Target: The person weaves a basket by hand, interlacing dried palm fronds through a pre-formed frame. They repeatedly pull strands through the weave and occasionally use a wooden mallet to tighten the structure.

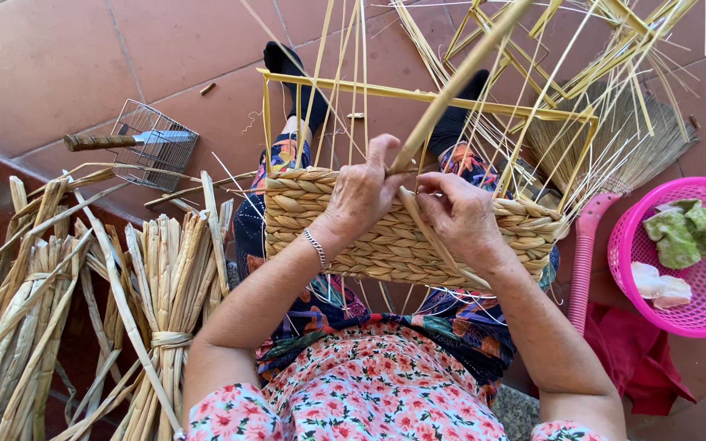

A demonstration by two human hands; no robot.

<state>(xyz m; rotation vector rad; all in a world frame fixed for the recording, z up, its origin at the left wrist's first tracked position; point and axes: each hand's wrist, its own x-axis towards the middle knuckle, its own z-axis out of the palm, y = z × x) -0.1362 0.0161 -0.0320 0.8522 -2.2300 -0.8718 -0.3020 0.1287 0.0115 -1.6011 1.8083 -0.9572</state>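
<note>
- The left hand [363, 194] and right hand [461, 214] are both clamped on one long reed strand [449, 91] at the rim of a half-woven basket [386, 241] resting on the person's lap.
- Thin upright stakes [353, 90] fence in the hands.
- Tied reed bundles [157, 286] lie on the left.
- A wire scoop [153, 143] sits on the floor [59, 65].
- A pink basket [684, 257] stands at right, beside a broom [614, 147].

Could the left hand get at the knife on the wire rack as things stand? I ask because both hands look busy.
Probably, once it lets go. The left hand is pinching a reed strand on the basket. The knife lies on the wire rack on that side, with only bare floor between.
</note>
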